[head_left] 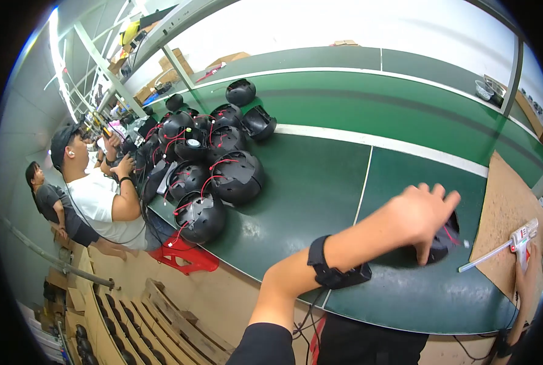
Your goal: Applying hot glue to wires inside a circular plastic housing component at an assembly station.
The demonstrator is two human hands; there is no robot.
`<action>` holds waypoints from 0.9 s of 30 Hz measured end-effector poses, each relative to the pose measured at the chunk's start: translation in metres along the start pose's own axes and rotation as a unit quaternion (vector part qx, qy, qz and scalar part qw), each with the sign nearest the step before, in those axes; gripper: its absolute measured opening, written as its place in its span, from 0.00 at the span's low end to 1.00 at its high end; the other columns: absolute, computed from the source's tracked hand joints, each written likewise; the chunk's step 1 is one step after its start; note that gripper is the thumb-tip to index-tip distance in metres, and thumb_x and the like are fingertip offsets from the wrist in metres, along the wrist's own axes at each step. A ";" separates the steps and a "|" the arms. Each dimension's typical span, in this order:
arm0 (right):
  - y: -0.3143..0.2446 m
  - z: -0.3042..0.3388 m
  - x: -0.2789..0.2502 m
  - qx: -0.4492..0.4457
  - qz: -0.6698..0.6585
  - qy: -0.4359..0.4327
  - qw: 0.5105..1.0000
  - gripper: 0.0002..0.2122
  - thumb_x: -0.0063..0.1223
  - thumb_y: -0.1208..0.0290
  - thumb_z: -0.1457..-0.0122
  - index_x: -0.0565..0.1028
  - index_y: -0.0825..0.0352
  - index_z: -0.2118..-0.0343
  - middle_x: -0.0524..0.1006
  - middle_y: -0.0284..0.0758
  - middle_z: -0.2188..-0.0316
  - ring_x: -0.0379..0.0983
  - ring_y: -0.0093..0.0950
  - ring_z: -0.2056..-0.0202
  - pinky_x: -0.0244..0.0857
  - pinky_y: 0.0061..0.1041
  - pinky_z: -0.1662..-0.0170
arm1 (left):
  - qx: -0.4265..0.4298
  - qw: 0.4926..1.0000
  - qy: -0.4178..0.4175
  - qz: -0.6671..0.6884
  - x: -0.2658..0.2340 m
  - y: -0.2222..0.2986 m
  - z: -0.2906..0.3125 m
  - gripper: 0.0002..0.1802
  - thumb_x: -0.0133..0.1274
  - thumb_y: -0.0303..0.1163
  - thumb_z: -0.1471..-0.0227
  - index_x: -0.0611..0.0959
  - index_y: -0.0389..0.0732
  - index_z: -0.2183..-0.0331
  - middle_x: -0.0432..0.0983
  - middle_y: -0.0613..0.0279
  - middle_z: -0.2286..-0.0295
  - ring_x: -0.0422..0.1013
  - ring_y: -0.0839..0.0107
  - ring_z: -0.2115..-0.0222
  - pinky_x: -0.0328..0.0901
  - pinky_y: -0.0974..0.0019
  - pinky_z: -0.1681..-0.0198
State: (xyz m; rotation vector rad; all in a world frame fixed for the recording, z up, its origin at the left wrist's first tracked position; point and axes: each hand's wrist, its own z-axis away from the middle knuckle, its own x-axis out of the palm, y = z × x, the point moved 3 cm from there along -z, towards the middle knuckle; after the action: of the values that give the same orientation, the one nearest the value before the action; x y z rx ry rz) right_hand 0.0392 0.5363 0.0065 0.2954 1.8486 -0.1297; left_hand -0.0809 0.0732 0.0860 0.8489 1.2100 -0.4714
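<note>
The left hand (428,213) is spread above a black shell (447,242), thumb down its near left side; whether the other fingertips touch is hidden. The right hand (529,271) is closed around the handle of a glue gun (523,234) at the far right. The shell sits on the right part of the green table (302,182), left of a cardboard sheet (498,204). Caution: a loose left-hand hold could let the rounded shell roll; a gun swung left could drag its stick across the red wire (449,235). The gun's long axis, with the glue stick (484,257), runs near left to far right; the nozzle appears to point far right. The shell's facing and long axis are indeterminate. Other black shells (240,177) stand clustered at left.
</note>
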 end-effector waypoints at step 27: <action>-0.150 0.119 -0.036 -0.160 -0.197 0.098 0.962 0.10 0.54 0.80 0.42 0.79 0.70 0.58 0.80 0.46 0.61 0.78 0.42 0.59 0.71 0.37 0.52 | -0.034 0.959 0.159 0.231 0.004 -0.091 -0.042 0.77 0.77 0.48 0.74 0.43 0.42 0.32 0.56 0.38 0.40 0.62 0.41 0.42 0.62 0.53 0.39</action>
State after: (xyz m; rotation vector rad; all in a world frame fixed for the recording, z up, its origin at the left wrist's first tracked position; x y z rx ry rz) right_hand 0.1184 0.3584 -0.0037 -0.2990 2.0705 -0.0740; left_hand -0.1717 0.0503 0.0493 1.1392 1.2588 0.0902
